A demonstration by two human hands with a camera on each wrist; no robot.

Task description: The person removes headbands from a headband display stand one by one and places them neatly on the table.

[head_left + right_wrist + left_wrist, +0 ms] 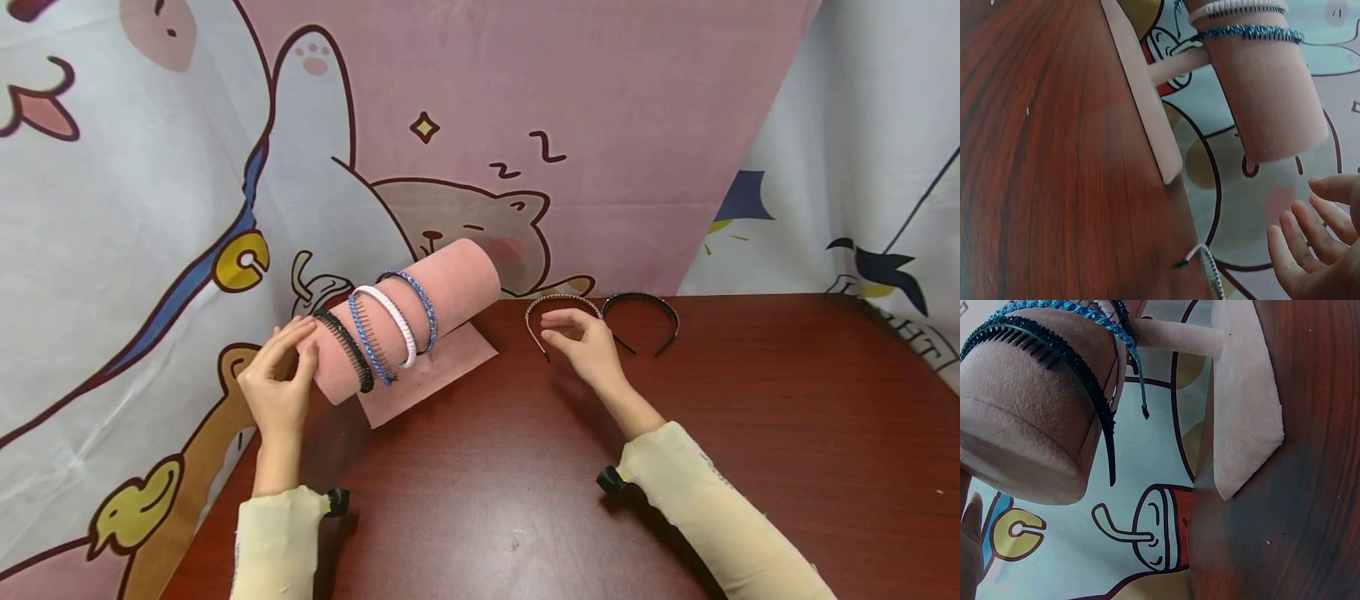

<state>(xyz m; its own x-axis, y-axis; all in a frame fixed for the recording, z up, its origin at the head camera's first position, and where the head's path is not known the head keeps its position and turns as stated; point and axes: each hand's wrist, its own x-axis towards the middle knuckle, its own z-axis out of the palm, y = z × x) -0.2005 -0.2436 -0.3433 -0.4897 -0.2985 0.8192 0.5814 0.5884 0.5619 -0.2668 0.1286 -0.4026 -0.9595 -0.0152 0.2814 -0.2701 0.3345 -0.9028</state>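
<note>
A pink plush headband stand (457, 279) has a tilted roll on a short post above a flat base (1244, 412). Four toothed headbands, several in all, sit round the roll: a black one (345, 350) nearest its left end, a blue one (367, 340), a white one (397, 321) and a blue glittery one (1250, 33). My left hand (277, 379) is at the roll's left end, fingertips right at its edge near the black headband, thumb apart from the fingers. My right hand (588, 346), fingers relaxed and holding nothing, hovers before a light-and-dark headband (534, 312) on the table.
Beside the light-and-dark headband lies a black headband (671, 312) near the back edge of the brown table (487, 500). A cartoon-printed cloth (622, 100) hangs close behind the table and along its left side.
</note>
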